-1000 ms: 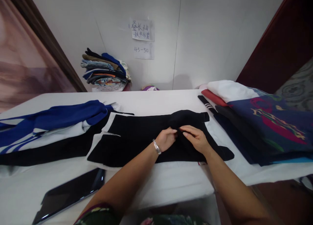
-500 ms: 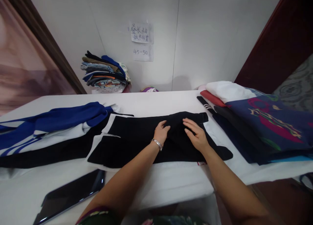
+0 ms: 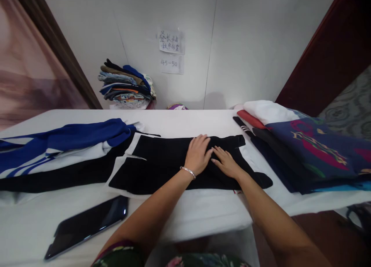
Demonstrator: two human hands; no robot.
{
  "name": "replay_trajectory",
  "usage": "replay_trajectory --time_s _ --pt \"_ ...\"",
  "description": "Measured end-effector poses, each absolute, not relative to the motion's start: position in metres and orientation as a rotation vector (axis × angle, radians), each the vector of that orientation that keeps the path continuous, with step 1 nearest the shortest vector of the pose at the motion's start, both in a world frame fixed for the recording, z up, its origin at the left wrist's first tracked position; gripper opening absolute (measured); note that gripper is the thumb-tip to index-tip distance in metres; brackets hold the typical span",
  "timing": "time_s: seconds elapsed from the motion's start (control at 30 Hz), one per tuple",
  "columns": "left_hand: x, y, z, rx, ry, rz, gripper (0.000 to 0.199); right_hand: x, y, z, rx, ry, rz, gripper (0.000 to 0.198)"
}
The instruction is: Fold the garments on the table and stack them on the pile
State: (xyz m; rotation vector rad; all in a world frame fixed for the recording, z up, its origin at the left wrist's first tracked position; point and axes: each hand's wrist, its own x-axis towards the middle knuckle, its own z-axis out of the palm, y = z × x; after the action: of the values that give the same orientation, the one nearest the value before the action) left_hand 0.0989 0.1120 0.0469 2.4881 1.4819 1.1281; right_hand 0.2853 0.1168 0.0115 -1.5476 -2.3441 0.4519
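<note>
A black garment with white edging (image 3: 162, 151) lies folded and spread out on the white-covered table (image 3: 203, 213). My left hand (image 3: 198, 153), with a silver bangle at the wrist, rests flat on its middle with fingers stretched out. Just to the right, my right hand (image 3: 226, 162) is laid on the same cloth, fingers extended and close to the left hand's thumb. Neither hand grips anything. At the garment's right end, a rounded black part (image 3: 263, 180) sticks out. Part of the cloth is hidden under my hands and forearms.
On the left lies a blue and white striped garment (image 3: 87, 133) over black cloth. A dark, glossy flat device (image 3: 89, 224) is at the front left. Piled clothes (image 3: 315, 143) cover the right side. Folded clothes (image 3: 127, 85) are stacked by the wall, near paper signs (image 3: 172, 52).
My left hand has flattened and slid slightly right and away from me. The right hand has come down and left, so the two are closer. The cloth beneath looks smoother.
</note>
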Motion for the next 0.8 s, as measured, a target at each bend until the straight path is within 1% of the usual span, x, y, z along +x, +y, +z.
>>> replay_trajectory --time_s 0.07,0.13,0.23,0.33,0.43,0.53,0.63,0.8 --pt "0.103 0.109 0.043 2.627 1.462 0.831 0.053 0.286 0.117 0.008 -1.534 -2.348 0.434 0.058" --pt "0.105 0.109 0.034 2.552 1.562 0.536 0.067 0.287 0.12 0.007 -1.521 -2.332 0.461 0.058" --pt "0.105 0.113 0.022 2.414 1.696 0.327 0.081 0.29 0.13 0.014 -1.486 -2.235 0.552 0.054" --pt "0.105 0.113 0.02 2.408 1.744 0.293 0.083 0.287 0.145 0.03 -1.472 -2.135 0.467 0.052" --pt "0.106 0.111 0.022 2.409 1.766 0.266 0.083 0.278 0.16 0.04 -1.473 -2.21 0.333 0.057" --pt "0.106 0.111 0.022 2.413 1.776 0.264 0.081 0.27 0.172 0.032 -1.598 -2.339 0.436 0.06" --pt "0.105 0.113 0.02 2.416 1.779 0.276 0.079 0.269 0.18 0.015 -1.699 -2.328 0.574 0.062" --pt "0.104 0.115 0.018 2.42 1.772 0.27 0.08 0.272 0.183 0.009 -1.693 -2.339 0.58 0.062"
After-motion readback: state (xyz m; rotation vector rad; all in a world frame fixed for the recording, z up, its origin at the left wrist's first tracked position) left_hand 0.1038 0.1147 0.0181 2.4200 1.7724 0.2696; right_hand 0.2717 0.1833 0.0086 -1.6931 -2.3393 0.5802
